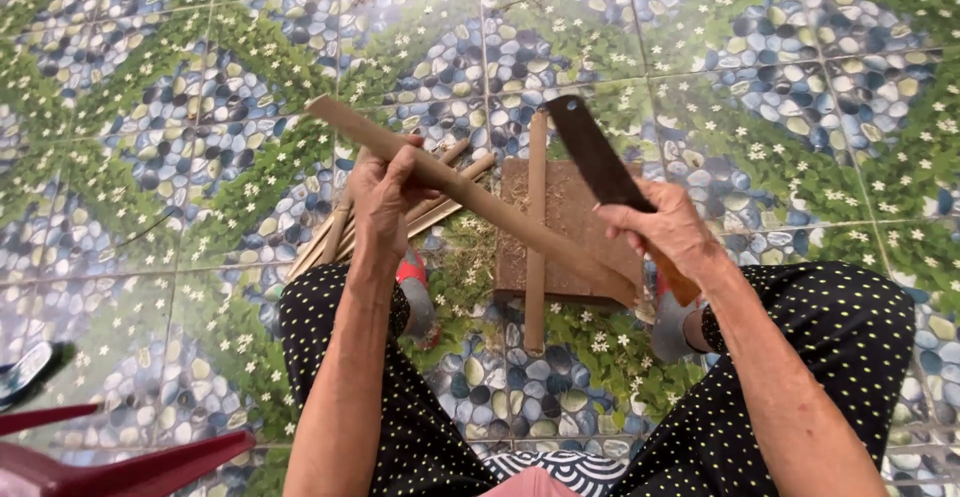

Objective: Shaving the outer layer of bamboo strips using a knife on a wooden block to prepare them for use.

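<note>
My left hand (385, 197) grips a long tan bamboo strip (500, 212) that slants from upper left down to the right, its lower end resting on a brown wooden block (575, 207) on the floor. My right hand (665, 227) holds a dark, broad-bladed knife (595, 152) by its wooden handle, blade raised just above and right of the strip. Another strip (536, 227) lies upright across the block. My knees in black dotted trousers flank the block.
A bundle of split bamboo strips (345, 232) lies on the patterned pebble-and-flower floor tiles (780, 87) left of the block. Red plastic furniture legs (120, 467) and a dark sandal (30, 372) sit at the lower left. My feet in red-and-grey sandals (418, 292) rest beside the block.
</note>
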